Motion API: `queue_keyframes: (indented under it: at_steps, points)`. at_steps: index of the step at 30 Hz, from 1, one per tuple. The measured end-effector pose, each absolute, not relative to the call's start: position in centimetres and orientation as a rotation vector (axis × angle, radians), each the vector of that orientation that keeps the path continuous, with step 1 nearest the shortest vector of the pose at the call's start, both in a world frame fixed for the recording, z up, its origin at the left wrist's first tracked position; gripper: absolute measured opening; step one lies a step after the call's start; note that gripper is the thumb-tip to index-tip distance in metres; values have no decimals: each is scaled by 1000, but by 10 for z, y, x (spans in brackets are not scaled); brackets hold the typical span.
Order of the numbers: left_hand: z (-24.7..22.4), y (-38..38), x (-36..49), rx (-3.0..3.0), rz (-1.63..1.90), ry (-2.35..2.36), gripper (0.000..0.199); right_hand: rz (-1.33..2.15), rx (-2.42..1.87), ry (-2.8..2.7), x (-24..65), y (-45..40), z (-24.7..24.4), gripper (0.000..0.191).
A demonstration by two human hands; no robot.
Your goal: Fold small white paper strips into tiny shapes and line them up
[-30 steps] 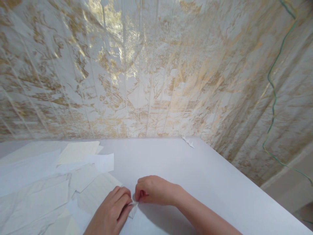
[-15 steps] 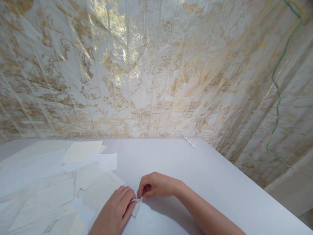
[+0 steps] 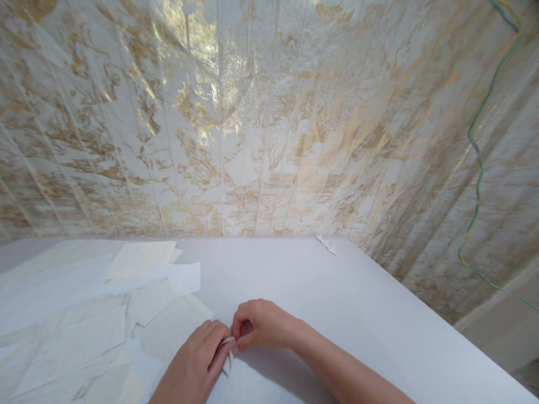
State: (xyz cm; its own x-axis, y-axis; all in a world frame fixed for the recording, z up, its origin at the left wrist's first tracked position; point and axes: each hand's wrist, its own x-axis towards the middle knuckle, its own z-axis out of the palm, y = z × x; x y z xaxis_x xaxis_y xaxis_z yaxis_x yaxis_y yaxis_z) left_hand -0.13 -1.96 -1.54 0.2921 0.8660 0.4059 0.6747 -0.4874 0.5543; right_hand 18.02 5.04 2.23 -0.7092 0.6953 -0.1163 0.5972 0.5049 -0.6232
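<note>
A small folded piece of paper [image 3: 228,363], pale and creased, is held low in the middle of the view over the white table. My left hand [image 3: 196,353] is closed around it, thumb on the near side, the other fingers curled over the top. From the right, my right hand [image 3: 259,325] pinches the paper's upper edge between thumb and fingertips, close against the left fingers. Part of the paper is hidden by my left hand. Both hands hover at or just above the tabletop; I cannot tell whether the paper touches it.
Loose paper sheets [image 3: 71,336], white and cream, overlap across the left of the white table [image 3: 273,269]. A torn paper scrap [image 3: 327,245] lies near the back right corner. Gold-patterned wall covering [image 3: 240,163] rises behind. A green-yellow cord [image 3: 480,168] hangs at right.
My right hand has moved slightly left and down, closer to my left hand. The folded paper has turned and shows a narrower, looped edge. Sheets on the table are unchanged.
</note>
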Motion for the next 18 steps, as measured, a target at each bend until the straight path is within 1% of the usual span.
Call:
queue_keyframes:
  at_steps: [3,7,15,18]
  points:
    - [-16,-20,-4,2226,974,1402,21,842,-1210,-2626,173,43,26,14]
    - [-16,-20,-7,2138,937,1420,21,755,-1316,-2651,167,38,30,15]
    - [-2,-19,-6,1995,936,1410,24,683,-1356,-2712,161,42,26,22]
    - [-5,-19,-10,2070,941,1402,24,717,-1328,-2702,163,45,24,20]
